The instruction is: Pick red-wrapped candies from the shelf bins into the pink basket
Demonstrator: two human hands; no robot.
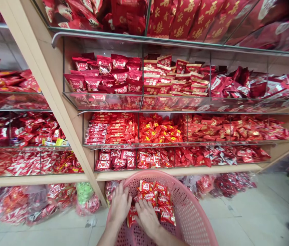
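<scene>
A pink perforated plastic basket sits low in front of me and holds several small red candy packets. My left hand rests at the basket's left rim, fingers curled over the packets there. My right hand lies palm down inside the basket, fingers bent into the pile of packets. What exactly each hand grips is hidden under the fingers.
Tiered glass-fronted shelf bins full of red wrapped sweets fill the wall ahead. A beige upright post divides two shelf sections. Clear bags of candy lie on the tiled floor under the bottom shelf.
</scene>
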